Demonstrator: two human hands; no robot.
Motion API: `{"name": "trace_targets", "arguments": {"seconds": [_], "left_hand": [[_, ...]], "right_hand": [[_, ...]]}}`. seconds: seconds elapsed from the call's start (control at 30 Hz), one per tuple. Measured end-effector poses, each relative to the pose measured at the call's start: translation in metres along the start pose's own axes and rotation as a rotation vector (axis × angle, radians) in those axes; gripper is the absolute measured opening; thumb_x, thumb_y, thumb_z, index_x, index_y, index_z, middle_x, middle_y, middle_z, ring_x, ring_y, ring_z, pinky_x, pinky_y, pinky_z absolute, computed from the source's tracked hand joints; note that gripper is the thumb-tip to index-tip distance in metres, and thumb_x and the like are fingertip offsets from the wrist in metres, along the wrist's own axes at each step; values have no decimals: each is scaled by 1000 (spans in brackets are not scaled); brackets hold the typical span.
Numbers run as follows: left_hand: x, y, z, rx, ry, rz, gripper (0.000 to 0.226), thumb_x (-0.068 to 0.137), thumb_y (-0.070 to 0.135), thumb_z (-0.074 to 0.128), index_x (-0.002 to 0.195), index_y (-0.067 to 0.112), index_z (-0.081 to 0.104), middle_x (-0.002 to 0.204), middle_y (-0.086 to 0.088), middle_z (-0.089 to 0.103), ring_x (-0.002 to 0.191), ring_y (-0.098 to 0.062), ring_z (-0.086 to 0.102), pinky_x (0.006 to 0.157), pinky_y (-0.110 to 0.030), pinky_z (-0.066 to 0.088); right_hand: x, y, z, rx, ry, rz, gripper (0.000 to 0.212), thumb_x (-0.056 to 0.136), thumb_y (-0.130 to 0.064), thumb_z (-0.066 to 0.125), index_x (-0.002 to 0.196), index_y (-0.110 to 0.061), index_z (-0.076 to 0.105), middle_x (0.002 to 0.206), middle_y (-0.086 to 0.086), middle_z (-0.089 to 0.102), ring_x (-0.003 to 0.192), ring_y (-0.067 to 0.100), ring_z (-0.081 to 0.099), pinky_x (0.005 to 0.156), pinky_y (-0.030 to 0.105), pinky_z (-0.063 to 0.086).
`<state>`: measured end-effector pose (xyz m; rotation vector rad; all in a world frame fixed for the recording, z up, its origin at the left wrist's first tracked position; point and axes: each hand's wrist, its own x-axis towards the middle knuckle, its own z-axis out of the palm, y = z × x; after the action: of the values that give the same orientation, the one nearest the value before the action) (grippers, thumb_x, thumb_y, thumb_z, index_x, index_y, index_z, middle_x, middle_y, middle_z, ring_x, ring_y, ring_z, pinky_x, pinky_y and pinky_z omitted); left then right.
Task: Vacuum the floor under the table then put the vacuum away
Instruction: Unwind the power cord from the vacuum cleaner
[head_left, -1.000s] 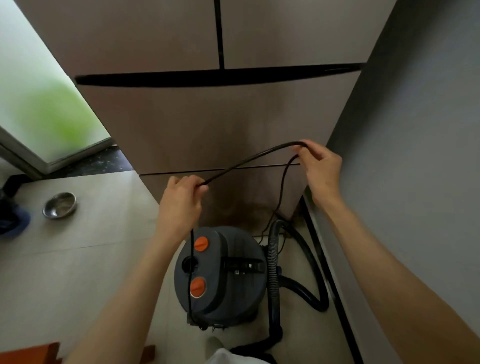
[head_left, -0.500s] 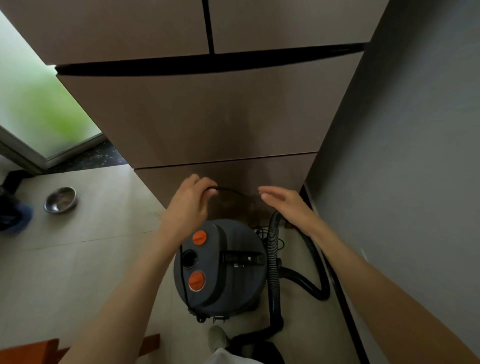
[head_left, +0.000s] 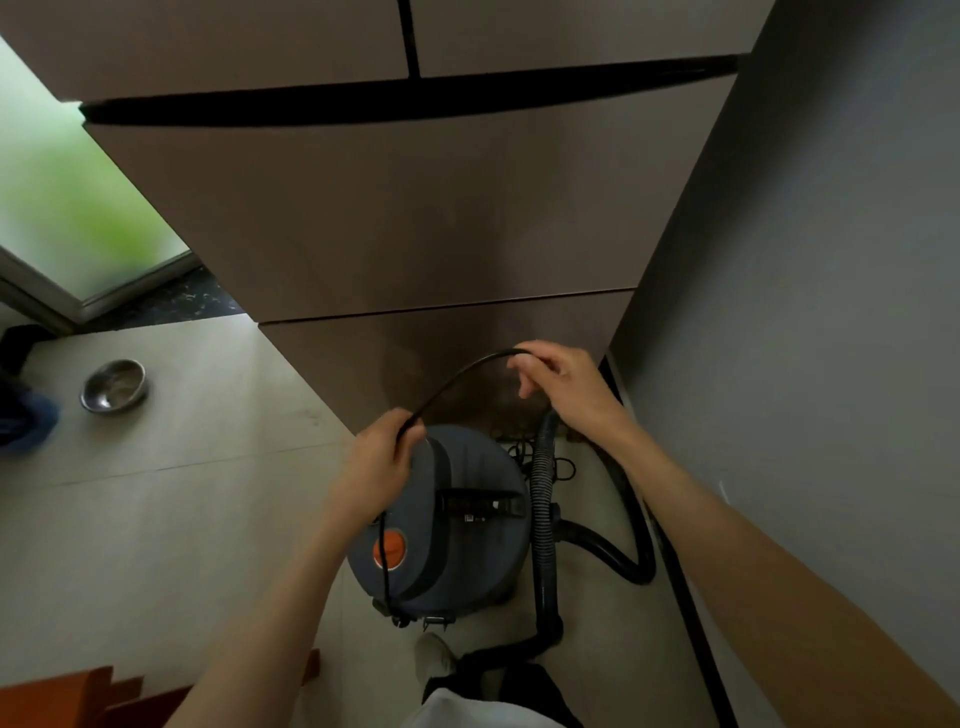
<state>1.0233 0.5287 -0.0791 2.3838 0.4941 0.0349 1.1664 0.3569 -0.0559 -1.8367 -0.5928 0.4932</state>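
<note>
Since half a sec ago the right hand (head_left: 563, 387) has swung out and up from beside the left, drawing a fresh arc of black cord (head_left: 457, 376) between them; it now pinches the cord near the arc's top. Left hand (head_left: 376, 465) grips the cord in a fist, w/ what looks like loops hanging from it down past the orange button (head_left: 389, 552).

Vacuum (head_left: 447, 525) sits on the floor tiles (head_left: 156, 499) in the corner, just in front of the brown cabinet (head_left: 415, 218) and near the grey wall (head_left: 810, 312). It stands upright, long axis vertical, lid facing the camera, carry handle (head_left: 480, 503) running left-right across the lid. Ribbed hose (head_left: 543, 499) climbs its right side and loops toward the wall.

Risks, my guess: more cord lies tangled on the floor behind the canister, so a hard pull could snag it round the hose, or tug the canister. Loops could also slip off the left fist if the grip eases while the right reaches again.
</note>
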Motion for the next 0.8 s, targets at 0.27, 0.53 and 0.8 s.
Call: {"name": "trace_targets", "arguments": {"seconds": [0.27,0.53,0.8], "left_hand": [[-36,-69,23,43,-134,-362,18,101,16,35,88,9,47,91,-17,62,91,-35,59,66,-31,33],[-52,-80,12,77,-189,-320,22,101,19,37,104,6,54,91,-16,63,84,-31,58,63,-30,33],[-73,-102,8,31,-174,-375,14,101,17,36,96,11,46,82,-5,56,82,-30,55,61,-28,29]], "right_hand": [[-10,23,12,128,3,296,21,98,-10,46,92,-14,65,76,1,61,78,9,59,84,24,49],[-19,25,77,-374,-594,382,24,97,-36,49,109,-22,64,95,-7,63,94,11,59,88,30,47],[-29,2,144,-148,-584,373,23,94,-22,57,110,-11,70,101,-3,67,91,9,58,73,13,40]]}}
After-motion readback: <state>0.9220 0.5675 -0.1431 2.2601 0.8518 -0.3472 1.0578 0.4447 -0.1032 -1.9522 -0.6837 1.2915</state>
